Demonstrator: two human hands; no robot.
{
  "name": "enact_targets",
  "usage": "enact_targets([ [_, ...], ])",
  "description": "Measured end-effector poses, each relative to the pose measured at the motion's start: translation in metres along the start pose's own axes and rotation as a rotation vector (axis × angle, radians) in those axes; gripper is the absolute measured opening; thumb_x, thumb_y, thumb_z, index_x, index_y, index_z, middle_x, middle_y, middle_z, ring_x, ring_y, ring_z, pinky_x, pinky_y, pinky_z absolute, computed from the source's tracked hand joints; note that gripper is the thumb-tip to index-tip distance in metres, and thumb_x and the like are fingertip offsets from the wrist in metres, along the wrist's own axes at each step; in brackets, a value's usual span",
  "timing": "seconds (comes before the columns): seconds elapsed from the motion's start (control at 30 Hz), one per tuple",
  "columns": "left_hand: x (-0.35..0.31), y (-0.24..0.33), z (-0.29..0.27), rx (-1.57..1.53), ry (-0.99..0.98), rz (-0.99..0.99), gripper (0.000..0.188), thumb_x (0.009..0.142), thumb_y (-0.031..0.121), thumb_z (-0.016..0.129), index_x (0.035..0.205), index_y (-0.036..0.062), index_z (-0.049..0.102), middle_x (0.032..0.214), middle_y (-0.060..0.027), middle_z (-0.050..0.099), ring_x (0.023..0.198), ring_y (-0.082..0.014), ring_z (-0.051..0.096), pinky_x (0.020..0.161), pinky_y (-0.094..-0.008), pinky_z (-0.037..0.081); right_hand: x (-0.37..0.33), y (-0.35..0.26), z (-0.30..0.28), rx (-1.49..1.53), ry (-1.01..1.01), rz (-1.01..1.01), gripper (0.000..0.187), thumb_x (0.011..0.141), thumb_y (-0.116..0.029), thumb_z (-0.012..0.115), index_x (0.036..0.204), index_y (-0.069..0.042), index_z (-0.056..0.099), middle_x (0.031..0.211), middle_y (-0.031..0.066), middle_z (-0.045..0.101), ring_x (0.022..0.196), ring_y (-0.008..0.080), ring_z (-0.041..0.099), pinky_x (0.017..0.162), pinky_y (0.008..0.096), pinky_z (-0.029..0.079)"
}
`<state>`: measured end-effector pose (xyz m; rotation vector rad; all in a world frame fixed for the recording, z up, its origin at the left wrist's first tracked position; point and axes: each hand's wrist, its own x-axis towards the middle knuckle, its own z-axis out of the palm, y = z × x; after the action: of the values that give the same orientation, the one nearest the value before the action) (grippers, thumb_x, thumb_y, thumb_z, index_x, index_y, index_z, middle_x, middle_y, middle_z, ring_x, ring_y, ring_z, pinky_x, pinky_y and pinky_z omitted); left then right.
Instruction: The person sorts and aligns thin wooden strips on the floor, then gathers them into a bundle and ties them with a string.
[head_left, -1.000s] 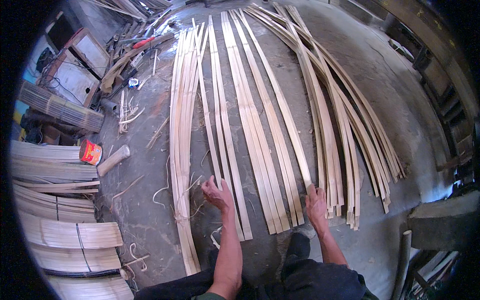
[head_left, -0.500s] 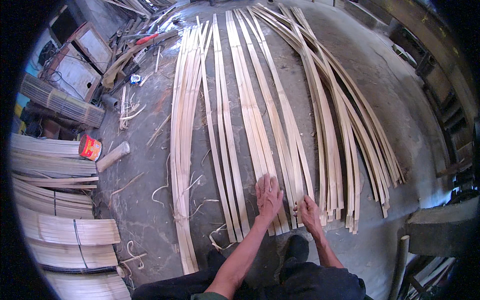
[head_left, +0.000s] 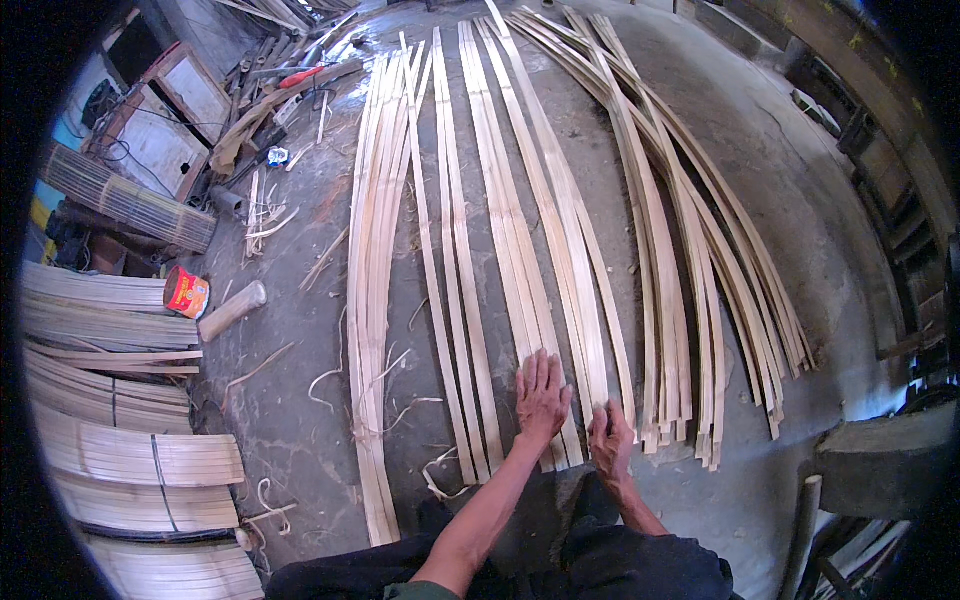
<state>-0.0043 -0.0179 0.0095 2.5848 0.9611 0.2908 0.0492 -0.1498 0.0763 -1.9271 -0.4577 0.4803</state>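
Long, flat, pale wooden strips (head_left: 515, 240) lie side by side on the grey concrete floor (head_left: 760, 180), stretching toward 12 o'clock, where the left hand (head_left: 543, 397) rests flat on them near their 6 o'clock ends, gripping nothing, and, at its 4 o'clock, the right hand (head_left: 612, 437) pinches the near end of one slender pale strip (head_left: 592, 340). From the left hand, a crossed pile of similar strips (head_left: 660, 330) lies around 2 o'clock, banded stacks of pale slats (head_left: 205, 462) around 9, and a red-and-orange tub (head_left: 187, 293) beside a pale wooden cylinder (head_left: 233, 310) between 9 and 10.
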Motion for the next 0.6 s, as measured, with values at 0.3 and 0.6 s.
enact_targets([
  [0.3, 0.001, -0.007, -0.001, 0.030, -0.054, 0.036, 0.065, 0.090, 0.024, 0.050, 0.149, 0.0044, 0.031, 0.159, -0.0134, 0.019, 0.148, -0.0321, 0.013, 0.119, -0.0502, 0.013, -0.002, 0.020, 0.043, 0.239, -0.131, 0.152, 0.029, 0.102, -0.023, 0.052, 0.115, 0.002, 0.057, 0.071, -0.0016, 0.054, 0.059, 0.0056, 0.049, 0.051, 0.0225, 0.041],
  [0.6, 0.000, -0.014, 0.003, 0.025, 0.044, 0.045, 0.061, 0.090, 0.020, 0.051, 0.147, 0.0043, 0.035, 0.156, -0.0133, 0.026, 0.146, -0.0316, 0.021, 0.118, -0.0488, 0.019, -0.007, 0.012, 0.045, 0.252, -0.112, 0.126, 0.030, 0.102, -0.020, 0.050, 0.118, 0.005, 0.055, 0.070, -0.0012, 0.053, 0.057, 0.0056, 0.048, 0.049, 0.0220, 0.041],
])
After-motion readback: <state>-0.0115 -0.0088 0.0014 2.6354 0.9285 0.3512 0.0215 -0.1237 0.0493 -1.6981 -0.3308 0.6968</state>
